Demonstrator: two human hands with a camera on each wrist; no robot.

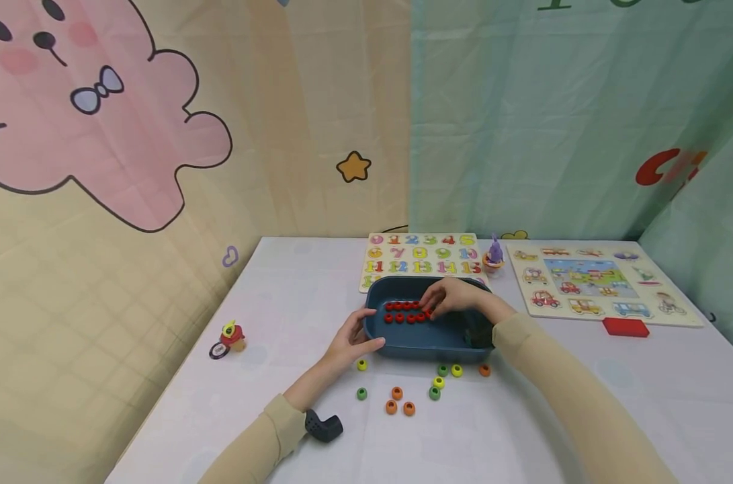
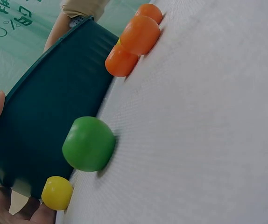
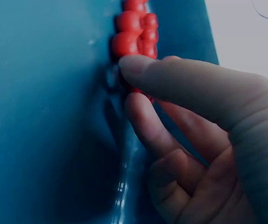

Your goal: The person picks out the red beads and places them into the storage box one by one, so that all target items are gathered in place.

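A dark blue plastic basin (image 1: 429,352) sits on the table, holding two rows of red beads (image 1: 399,318). My left hand (image 1: 349,339) grips its left end; in the left wrist view the thumb is at the rim and the other fingers curl round the outer wall (image 2: 45,107). Inside the basin, my right hand (image 1: 453,297) pinches a red bead at the right end of the near row, mostly hidden by thumb and fingertip in the right wrist view. Other red beads (image 3: 127,45) line up beyond those fingertips.
Before the basin lie loose orange beads (image 1: 397,392), green beads (image 1: 362,394) and yellow beads (image 1: 457,370). Behind are a number board (image 1: 420,252), a purple figurine (image 1: 494,255) and a vehicle puzzle (image 1: 590,275). A red block (image 1: 625,327) lies right, a small toy (image 1: 230,338) left.
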